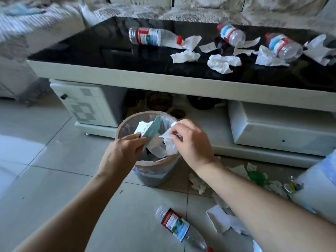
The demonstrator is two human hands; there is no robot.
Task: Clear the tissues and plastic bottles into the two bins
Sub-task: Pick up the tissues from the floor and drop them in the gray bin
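Crumpled white tissue (168,142) pinched by right hand (192,140), teal carton (151,130) by left hand (121,151), over round lined bin (145,171).

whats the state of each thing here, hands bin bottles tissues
left hand: over the bin, pinching a teal packet
right hand: over the bin, pinching a tissue
bin: upright, lined, partly filled with paper
table bottles: three, lying down, the left one capped
table tissues: crumpled, loose among the bottles
floor bottle: lying on its side
floor tissues: scattered right of the bin
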